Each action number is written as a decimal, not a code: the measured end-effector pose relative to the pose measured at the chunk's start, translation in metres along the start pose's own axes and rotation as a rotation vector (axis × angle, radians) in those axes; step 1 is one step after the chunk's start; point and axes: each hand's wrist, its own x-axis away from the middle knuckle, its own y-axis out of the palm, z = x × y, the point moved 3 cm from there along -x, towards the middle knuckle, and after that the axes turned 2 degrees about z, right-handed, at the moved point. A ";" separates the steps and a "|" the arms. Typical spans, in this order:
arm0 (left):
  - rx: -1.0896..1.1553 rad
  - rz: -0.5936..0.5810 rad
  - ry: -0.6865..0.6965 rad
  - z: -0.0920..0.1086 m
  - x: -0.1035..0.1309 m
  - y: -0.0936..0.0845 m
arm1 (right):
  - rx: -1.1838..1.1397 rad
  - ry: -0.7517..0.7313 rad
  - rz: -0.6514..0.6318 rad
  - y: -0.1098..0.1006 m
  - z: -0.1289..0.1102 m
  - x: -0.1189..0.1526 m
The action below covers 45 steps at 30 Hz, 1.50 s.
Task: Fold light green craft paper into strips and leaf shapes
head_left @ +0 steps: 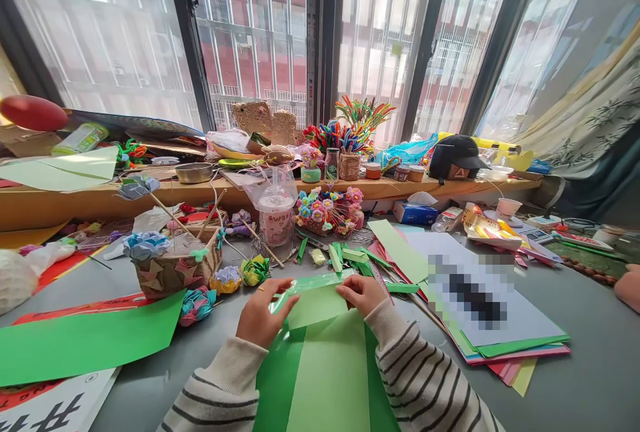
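Note:
A light green paper strip (317, 309) lies crosswise over a longer light green sheet (330, 372), with darker green paper (280, 379) beneath. Clear plastic film (320, 280) glints along the strip's far edge. My left hand (264, 312) is at the strip's left end, thumb and forefinger apart beside the film. At the right end, my right hand (365, 293) pinches the strip's corner between thumb and fingers. Whether the film is also in that pinch I cannot tell. Small folded green paper pieces (355, 256) lie just beyond my hands.
To the right lies a stack of coloured paper (520, 335). A basket (175, 272) with paper flowers stands left, near a green sheet (90, 339). Behind are a lidded plastic cup (277, 219) and crocheted-looking flowers (330, 209). Part of another person's hand (629, 287) shows at the right edge.

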 end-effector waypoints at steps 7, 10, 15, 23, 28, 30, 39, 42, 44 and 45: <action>-0.246 -0.169 0.388 0.015 0.010 0.020 | -0.098 -0.021 -0.039 0.004 -0.002 0.000; -0.203 -0.148 0.333 0.011 0.009 0.020 | -0.176 -0.005 -0.054 0.005 -0.006 0.000; 0.075 -0.154 0.119 0.013 0.006 0.018 | -0.282 -0.081 -0.205 0.016 -0.016 0.007; 0.248 -0.171 -0.010 0.020 0.005 0.018 | -0.081 -0.186 -0.211 0.028 -0.018 0.014; 0.325 -0.202 -0.055 0.018 0.006 0.020 | -0.042 -0.215 -0.175 0.025 -0.018 0.012; 0.341 -0.210 -0.074 0.017 0.006 0.020 | -0.061 -0.202 -0.178 0.025 -0.018 0.012; 0.476 -0.159 -0.150 0.017 0.007 0.022 | -0.105 -0.186 -0.195 0.024 -0.019 0.011; 0.582 -0.139 -0.190 0.014 0.006 0.024 | -0.076 -0.204 -0.166 0.022 -0.018 0.010; 0.659 -0.139 -0.199 0.012 0.005 0.025 | -0.040 -0.194 -0.110 0.020 -0.015 0.009; 0.684 -0.140 -0.211 0.011 0.005 0.025 | -0.019 -0.180 -0.071 0.018 -0.013 0.008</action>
